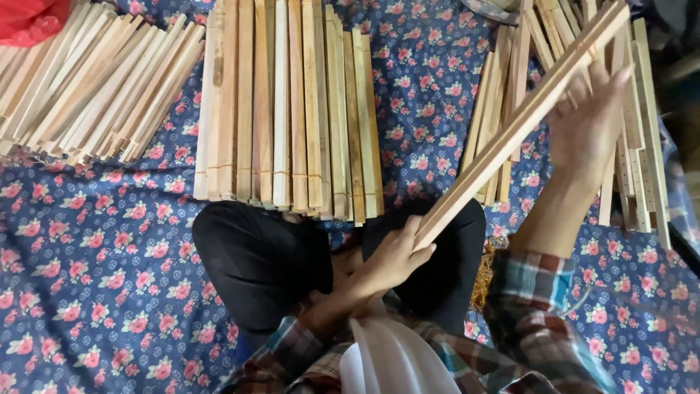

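Observation:
My left hand (pixel 394 259) grips the near end of a pair of long pale wooden slats (pixel 521 120) that slant up to the right. My right hand (pixel 587 120) rests against their far part, fingers spread behind the wood. I sit cross-legged in black trousers (pixel 255 263) and a plaid shirt on a blue floral cloth (pixel 95 277). A flat row of several wooden slats (pixel 288 109) lies just beyond my knees.
A fanned heap of slats (pixel 87 80) lies at the upper left beside a red bag (pixel 29 18). Another pile of slats, some with holes (pixel 642 160), lies at the right under my right hand. A dark edge borders the cloth at far right.

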